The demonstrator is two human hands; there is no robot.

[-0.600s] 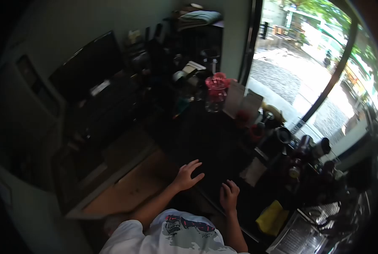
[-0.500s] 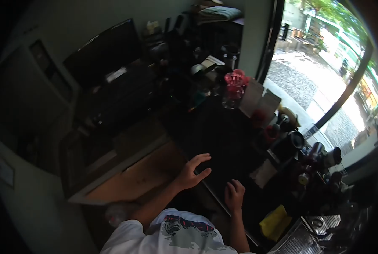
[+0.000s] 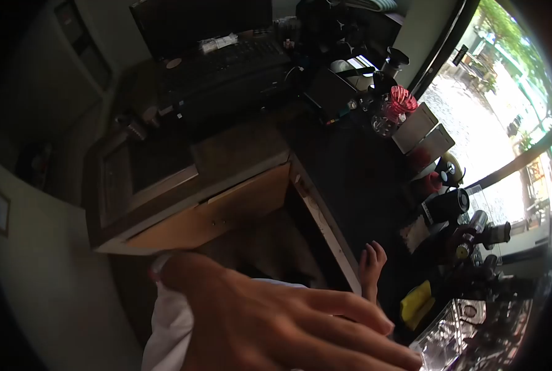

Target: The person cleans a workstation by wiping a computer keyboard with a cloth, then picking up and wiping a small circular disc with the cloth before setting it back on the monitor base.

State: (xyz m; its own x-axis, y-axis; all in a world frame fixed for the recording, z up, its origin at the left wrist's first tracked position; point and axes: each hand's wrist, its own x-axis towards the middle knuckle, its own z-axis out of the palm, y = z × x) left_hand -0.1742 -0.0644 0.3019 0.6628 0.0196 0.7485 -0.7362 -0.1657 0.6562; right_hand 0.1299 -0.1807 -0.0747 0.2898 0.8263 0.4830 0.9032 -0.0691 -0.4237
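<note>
- From where I stand, a glass door [image 3: 474, 142] is the largest thing, bright with the yard outside, along the counter's window side.
- The dark counter [image 3: 350, 167] runs beside it, its pale-faced near edge turned toward the person.
- A wooden desk [image 3: 235, 151] meets the counter's far left corner; an orange-brown panel [image 3: 226, 213] shows below the desk's front edge.
- A black monitor [image 3: 201, 31] stands at the desk's back edge.
- A shiny metal tray [image 3: 443, 340] sits at the counter's lower right corner, partly behind the fingertips in my view.
- 2 pale upright panels [image 3: 424, 136] lean side by side near the counter's window edge.
- The person's left hand [image 3: 276, 324], below a white sleeve [image 3: 167, 331], is raised in front, back uppermost; its fingers are released, long and slightly parted.
- The right hand [image 3: 373, 261] is at the counter's near edge, fingers loosely bent and released; I can't tell whether it touches the surface.
- The yellow cloth [image 3: 417, 304] lies crumpled on the counter, between the right forearm and the metal tray, just beside both.
- A black cylinder [image 3: 452, 202] lies near the window edge.
- 1 red ribbed dripper [image 3: 403, 99] sits by the panels, over a glass server [image 3: 384, 125].
</note>
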